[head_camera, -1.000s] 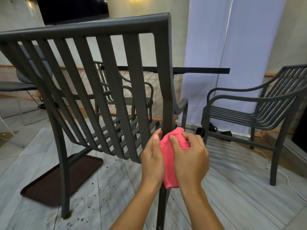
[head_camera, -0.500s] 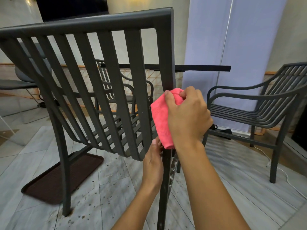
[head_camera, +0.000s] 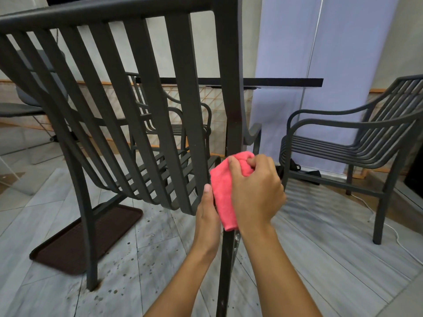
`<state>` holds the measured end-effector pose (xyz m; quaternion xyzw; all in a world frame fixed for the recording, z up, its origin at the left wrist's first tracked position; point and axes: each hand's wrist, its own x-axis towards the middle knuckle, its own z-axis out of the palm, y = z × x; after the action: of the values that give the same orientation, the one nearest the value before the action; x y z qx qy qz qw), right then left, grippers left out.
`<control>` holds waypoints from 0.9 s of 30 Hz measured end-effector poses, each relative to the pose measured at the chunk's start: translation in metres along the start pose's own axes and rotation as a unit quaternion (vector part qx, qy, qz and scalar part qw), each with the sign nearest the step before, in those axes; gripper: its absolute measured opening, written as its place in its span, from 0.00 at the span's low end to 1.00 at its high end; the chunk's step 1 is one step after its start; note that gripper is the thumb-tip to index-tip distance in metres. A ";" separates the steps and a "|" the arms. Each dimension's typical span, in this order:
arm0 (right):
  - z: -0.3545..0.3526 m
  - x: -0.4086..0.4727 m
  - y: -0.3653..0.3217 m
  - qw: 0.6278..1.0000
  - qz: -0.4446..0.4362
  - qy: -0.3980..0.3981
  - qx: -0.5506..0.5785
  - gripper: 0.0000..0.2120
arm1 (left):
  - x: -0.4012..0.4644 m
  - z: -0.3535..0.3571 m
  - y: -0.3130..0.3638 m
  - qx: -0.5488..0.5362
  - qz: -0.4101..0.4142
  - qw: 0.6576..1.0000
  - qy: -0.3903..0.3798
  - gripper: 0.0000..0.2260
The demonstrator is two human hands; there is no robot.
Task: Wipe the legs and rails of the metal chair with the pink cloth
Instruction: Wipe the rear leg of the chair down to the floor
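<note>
- Pink cloth [head_camera: 223, 191] sits wrapped round the rear leg [head_camera: 233, 124] of the metal chair [head_camera: 119, 99], just below the seat's back edge; half a second ago it was higher, up by the armrest joint.
- Right hand [head_camera: 255, 191] grips the cloth, fingers curled over its bunched top, having slid it down the post.
- Left hand [head_camera: 207, 216] holds the leg beside the cloth, thumb up against it, fingers hidden behind.
- Down-stroke looks underway; the grimy lower leg is likely still unwiped.
</note>
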<state>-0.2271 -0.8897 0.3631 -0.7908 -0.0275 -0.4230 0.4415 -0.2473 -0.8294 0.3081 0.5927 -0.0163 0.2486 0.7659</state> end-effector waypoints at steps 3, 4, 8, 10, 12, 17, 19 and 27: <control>0.006 -0.013 0.013 1.000 0.013 -0.002 0.006 0.16 | 0.001 0.000 -0.002 -0.010 -0.012 1.000 -0.003 0.30; 0.008 -0.017 0.017 1.000 0.017 -0.003 0.008 0.16 | 0.001 0.000 -0.002 -0.013 -0.012 1.000 -0.008 0.31; 0.014 -0.034 0.033 1.000 0.020 -0.008 0.004 0.15 | 0.002 -0.002 -0.003 -0.009 0.000 1.000 -0.023 0.27; 0.016 -0.039 0.039 1.000 0.016 -0.007 0.003 0.14 | 0.002 -0.003 -0.003 -0.003 0.008 1.000 -0.025 0.26; 0.018 -0.044 0.043 1.000 0.008 -0.007 -0.001 0.15 | 0.002 -0.003 -0.002 -0.006 0.013 1.000 -0.023 0.26; 0.021 -0.057 0.056 1.000 0.010 -0.022 -0.010 0.15 | 0.001 -0.001 -0.001 0.006 0.035 0.999 -0.022 0.26; 0.022 -0.061 0.059 1.000 0.012 -0.027 -0.008 0.15 | 0.000 -0.001 -0.001 0.006 0.036 0.999 -0.023 0.24; 0.013 -0.062 0.071 0.993 0.006 -0.118 -0.017 0.11 | -0.005 -0.001 -0.005 0.015 0.030 0.999 -0.027 0.19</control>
<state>-0.2291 -0.9029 0.2690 -0.8427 -0.0671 -0.3248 0.4242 -0.2502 -0.8310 0.3020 0.6100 -0.0515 0.2556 0.7483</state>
